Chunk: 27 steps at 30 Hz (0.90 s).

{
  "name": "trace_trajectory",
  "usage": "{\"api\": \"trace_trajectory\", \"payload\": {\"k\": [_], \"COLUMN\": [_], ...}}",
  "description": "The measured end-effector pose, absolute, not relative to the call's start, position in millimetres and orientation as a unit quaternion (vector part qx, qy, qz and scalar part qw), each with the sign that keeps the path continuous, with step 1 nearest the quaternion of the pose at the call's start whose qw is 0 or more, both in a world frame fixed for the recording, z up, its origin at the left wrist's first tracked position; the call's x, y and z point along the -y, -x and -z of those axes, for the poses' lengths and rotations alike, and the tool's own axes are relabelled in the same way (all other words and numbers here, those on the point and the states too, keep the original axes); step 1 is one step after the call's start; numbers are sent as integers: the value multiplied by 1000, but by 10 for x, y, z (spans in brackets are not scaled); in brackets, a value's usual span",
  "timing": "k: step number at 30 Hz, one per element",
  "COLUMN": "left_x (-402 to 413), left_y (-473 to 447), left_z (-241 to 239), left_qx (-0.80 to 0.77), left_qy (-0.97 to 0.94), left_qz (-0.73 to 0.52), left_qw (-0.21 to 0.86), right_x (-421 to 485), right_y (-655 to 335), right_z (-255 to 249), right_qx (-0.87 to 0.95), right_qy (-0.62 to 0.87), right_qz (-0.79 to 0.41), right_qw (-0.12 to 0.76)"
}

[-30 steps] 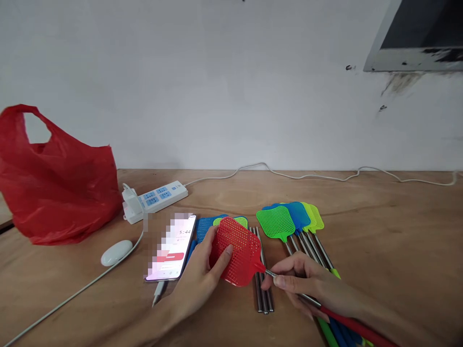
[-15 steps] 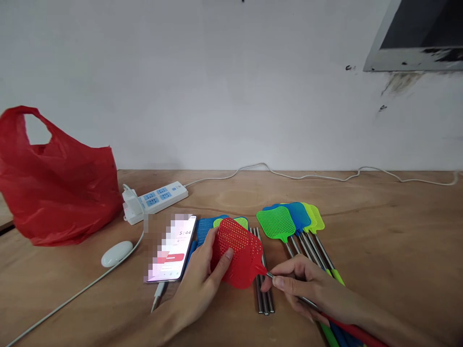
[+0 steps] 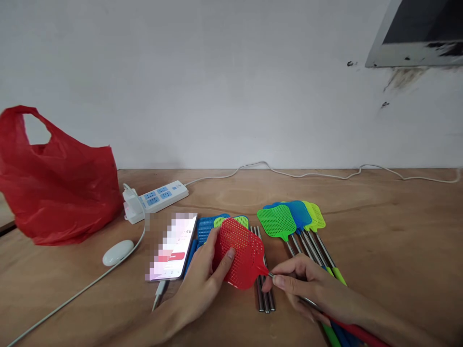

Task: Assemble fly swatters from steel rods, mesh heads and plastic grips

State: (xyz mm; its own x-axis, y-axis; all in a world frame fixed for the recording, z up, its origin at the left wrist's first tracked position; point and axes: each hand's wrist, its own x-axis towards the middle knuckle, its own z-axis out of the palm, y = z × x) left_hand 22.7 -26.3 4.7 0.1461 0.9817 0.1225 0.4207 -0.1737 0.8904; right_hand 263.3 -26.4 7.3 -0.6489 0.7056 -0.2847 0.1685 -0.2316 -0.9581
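My left hand (image 3: pixel 204 279) grips a red mesh fly-swatter head (image 3: pixel 240 253), thumb on its face and fingers behind it. My right hand (image 3: pixel 307 286) pinches the tip of a thin metal rod (image 3: pixel 272 275) right at the head's neck; the rod runs back under the hand to a red handle (image 3: pixel 356 331). Beneath the red head lie a blue swatter head (image 3: pixel 206 229) and a yellow-green one (image 3: pixel 240 221). Three bare metal rods (image 3: pixel 264 296) lie side by side on the wooden table (image 3: pixel 398 241) between my hands.
Several assembled swatters, green (image 3: pixel 277 221), blue and yellow-green, fan out right of centre. A phone (image 3: pixel 173 246) on a cable lies left of my hands, with a white mouse-like device (image 3: pixel 117 252), a power strip (image 3: pixel 155 196) and a red plastic bag (image 3: pixel 54 178) further left.
The red head has shifted slightly right and tilted in my left hand, so its neck meets the rod tip more closely. Both hands stay in place.
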Motion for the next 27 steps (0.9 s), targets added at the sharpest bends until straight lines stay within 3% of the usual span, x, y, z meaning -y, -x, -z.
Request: {"api": "trace_trajectory", "payload": {"k": [7,12,17,27], "left_x": [167,67,94,162], "left_y": [-193,-111,-97,-134], "left_z": [-94,-77,-33,69], "left_qx": [-472,-470,-466,-393], "left_qy": [-597,-530,-580,-595], "left_qz": [-453,-549,-501,-506], "left_qw": [464,443,443,486], "right_x": [209,136,112,112], "right_y": [-2645,-2673,-2686,-2669], "right_z": [-49,-45,-59,-117], "right_qx": [578,541,463,383], "right_qy": [356,359,388,387], "right_qz": [-702,-698,-710,-745], "right_qw": [216,300,362,386]}}
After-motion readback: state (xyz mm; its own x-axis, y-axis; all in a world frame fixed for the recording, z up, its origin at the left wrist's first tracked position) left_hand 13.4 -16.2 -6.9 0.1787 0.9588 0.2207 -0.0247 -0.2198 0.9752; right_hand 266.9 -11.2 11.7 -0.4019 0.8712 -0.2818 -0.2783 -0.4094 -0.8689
